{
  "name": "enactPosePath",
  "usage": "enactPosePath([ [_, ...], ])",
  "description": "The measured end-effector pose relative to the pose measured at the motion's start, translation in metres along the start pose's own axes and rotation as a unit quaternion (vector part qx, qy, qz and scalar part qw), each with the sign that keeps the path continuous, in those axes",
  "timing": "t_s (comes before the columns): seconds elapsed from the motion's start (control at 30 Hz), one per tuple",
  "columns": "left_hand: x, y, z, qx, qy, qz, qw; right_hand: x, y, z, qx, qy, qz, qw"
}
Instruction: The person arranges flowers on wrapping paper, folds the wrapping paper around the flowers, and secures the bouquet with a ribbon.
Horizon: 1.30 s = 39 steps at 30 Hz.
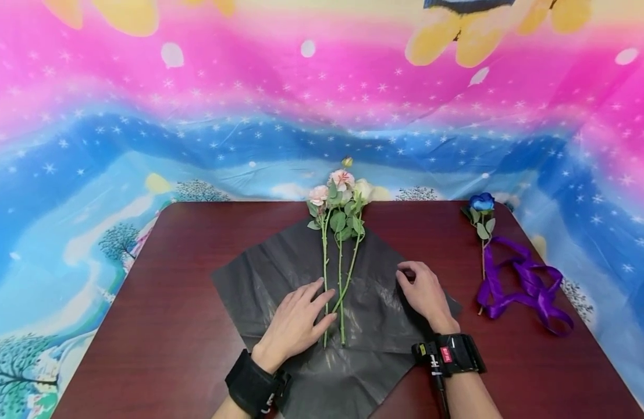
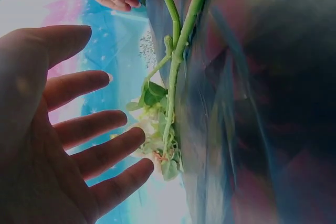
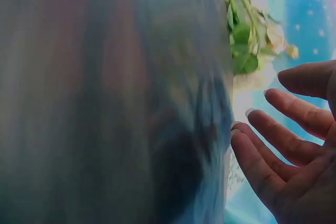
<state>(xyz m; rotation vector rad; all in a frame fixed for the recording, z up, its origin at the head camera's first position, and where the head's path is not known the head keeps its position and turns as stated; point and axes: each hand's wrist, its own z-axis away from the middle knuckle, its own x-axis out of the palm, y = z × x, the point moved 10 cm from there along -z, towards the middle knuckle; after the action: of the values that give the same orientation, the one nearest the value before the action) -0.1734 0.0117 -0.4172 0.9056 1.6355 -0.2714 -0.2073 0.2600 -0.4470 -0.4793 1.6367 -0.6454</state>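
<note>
Several rose stems (image 1: pixel 341 273) with pink and white blooms (image 1: pixel 341 179) lie on a sheet of black wrapping paper (image 1: pixel 269 270), heads toward the far table edge. Two of the stems cross low down. My left hand (image 1: pixel 295 319) hovers at the lower stems with its fingers spread; in the left wrist view the palm (image 2: pixel 31 124) is bare beside the green stems (image 2: pixel 178 51). Over the right part of the paper is my right hand (image 1: pixel 423 291), its fingers loosely bent and holding nothing. The right wrist view shows its fingertips (image 3: pixel 236 132) close to the paper's surface (image 3: pixel 131 103).
A blue rose (image 1: pixel 481 202) lies at the right of the dark red table (image 1: pixel 159 326), its stem beside a loosely tangled purple ribbon (image 1: pixel 531 285). A colourful printed cloth (image 1: pixel 280 128) hangs behind the table and along its sides.
</note>
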Motion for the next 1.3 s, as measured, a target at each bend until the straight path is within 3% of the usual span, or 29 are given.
enactPosePath([
  [0.67, 0.009, 0.016, -0.01, 0.032, 0.004, -0.006, 0.9995, -0.035, 0.041, 0.009, 0.02, 0.048, 0.007, 0.999],
  [0.9, 0.015, 0.019, -0.011, 0.033, -0.018, -0.001, 0.9993, -0.045, 0.057, 0.013, 0.045, 0.054, 0.018, 0.997],
  [1.13, 0.017, 0.026, -0.014, 0.045, -0.009, -0.002, 0.9989, -0.056, 0.072, 0.015, 0.086, 0.064, 0.038, 0.994],
  [1.3, 0.019, 0.029, -0.015, 0.049, -0.017, -0.002, 0.9987, -0.061, 0.078, 0.016, 0.09, 0.059, 0.04, 0.993],
])
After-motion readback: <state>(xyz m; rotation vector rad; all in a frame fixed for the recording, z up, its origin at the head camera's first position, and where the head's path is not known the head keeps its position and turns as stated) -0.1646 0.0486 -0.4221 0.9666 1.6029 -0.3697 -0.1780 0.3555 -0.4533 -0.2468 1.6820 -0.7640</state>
